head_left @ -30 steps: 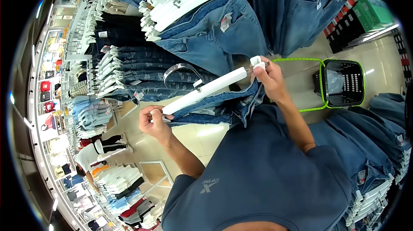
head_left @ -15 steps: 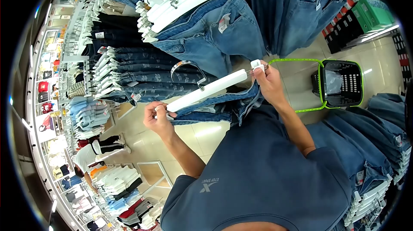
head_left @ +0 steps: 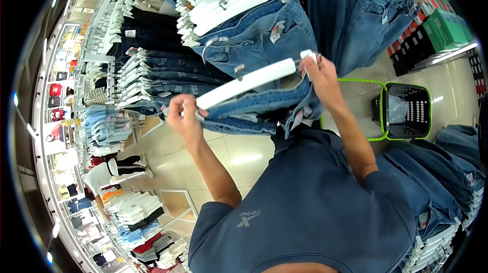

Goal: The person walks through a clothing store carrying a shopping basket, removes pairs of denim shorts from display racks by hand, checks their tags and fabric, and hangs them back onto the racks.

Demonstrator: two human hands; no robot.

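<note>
A white hanger (head_left: pixel 249 83) with a metal hook is held across the front of the body, with blue jeans (head_left: pixel 254 104) hanging along it. At the hanger's left end my left hand (head_left: pixel 185 115) is closed, its fingers pinching the clip and the jeans' waistband there. My right hand (head_left: pixel 321 77) grips the white clip (head_left: pixel 308 59) at the other end, where a metal rod sticks out of the bar. Behind the hanger hang more blue jeans (head_left: pixel 269 34) on a rack.
A black basket (head_left: pixel 406 110) with a green handle stands on the floor at the right. Folded-over jeans (head_left: pixel 422 176) hang at the lower right, patterned dark jeans (head_left: pixel 178 72) at the left. A person (head_left: pixel 101 176) in white bends at clothes racks at the lower left.
Both hands have raised the hanger and jeans slightly forward, toward the rack. The hook has blurred and tilted. The hanging jeans have shifted right in the view.
</note>
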